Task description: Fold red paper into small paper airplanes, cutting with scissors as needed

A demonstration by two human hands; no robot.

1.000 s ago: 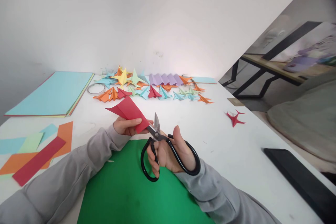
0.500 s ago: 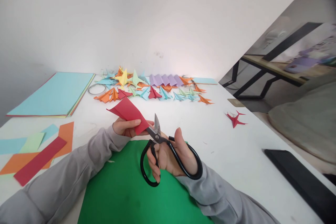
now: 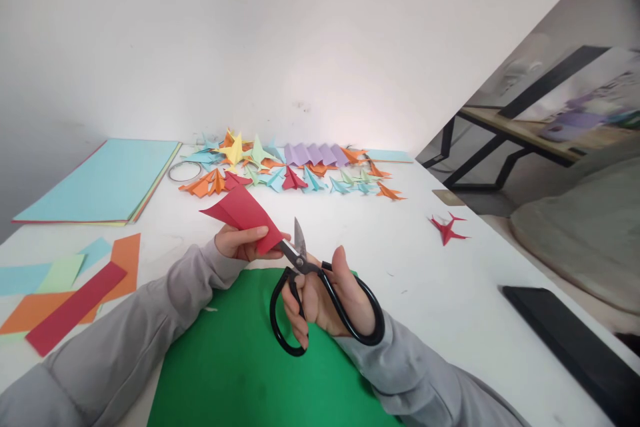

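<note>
My left hand (image 3: 237, 241) pinches a folded piece of red paper (image 3: 250, 213), thumb on top and fingers beneath. A pair of scissors (image 3: 300, 260) with black looped handles is in my right hand (image 3: 330, 293), the fingers in one loop and the thumb through the other. The blades stand apart. The lower blade reaches the paper's right edge and is partly hidden by it; the upper blade points up, clear of the paper. Both hands are above a green sheet (image 3: 250, 360).
Folded paper shapes (image 3: 293, 178) in many colours line the wall. At left lie a stack of coloured sheets (image 3: 105, 177) and cut strips (image 3: 75, 307), with a wire ring (image 3: 185, 171) nearby. A red folded figure (image 3: 447, 229) and a black flat object (image 3: 565, 347) are at right.
The red paper and my left hand have shifted very slightly left. The scissors are almost in the same place, blades still apart.
</note>
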